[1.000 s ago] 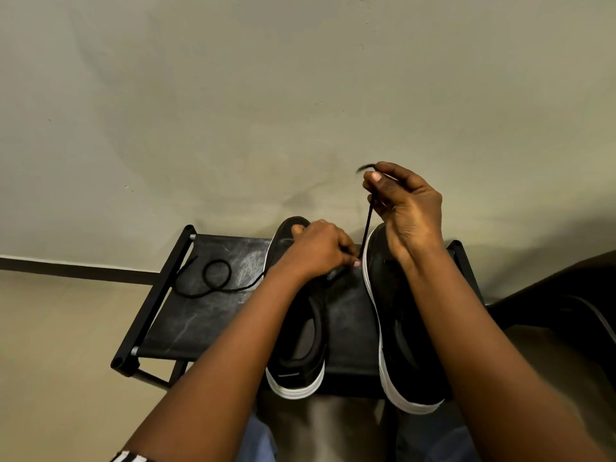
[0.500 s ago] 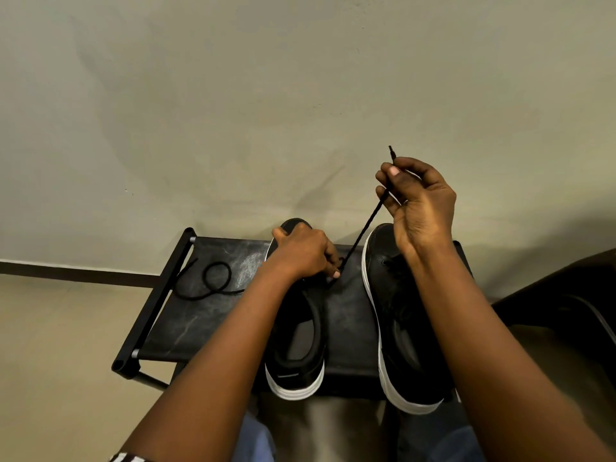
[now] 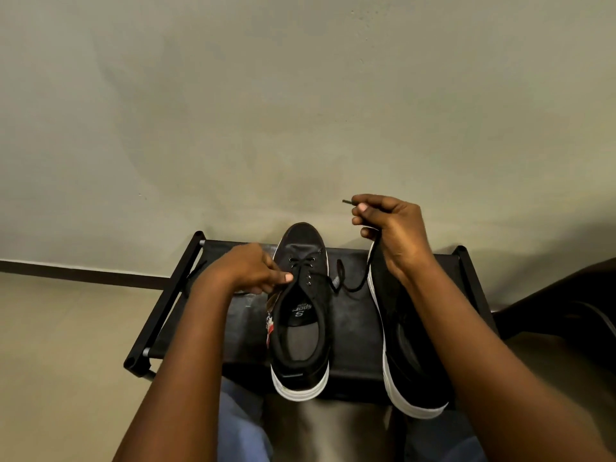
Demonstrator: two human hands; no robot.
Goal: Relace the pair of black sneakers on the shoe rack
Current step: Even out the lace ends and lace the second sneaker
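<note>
Two black sneakers with white soles stand on the black shoe rack, toes toward the wall. The left sneaker has a black lace threaded through its front eyelets. My left hand pinches the sneaker's left eyelet edge beside the tongue. My right hand is raised above the right sneaker and holds the lace's free end, whose tip pokes out past my fingers. The lace sags in a loop between the two shoes. My right forearm hides much of the right sneaker.
The rack stands against a pale wall with a dark baseboard on the left. Another black lace lies on the rack behind my left wrist. A dark piece of furniture sits at the right. My knees are under the rack's front edge.
My right hand has dropped a little, and the lace that was pulled taut now hangs slack. My left hand slid to the shoe's left side, uncovering the eyelets.
</note>
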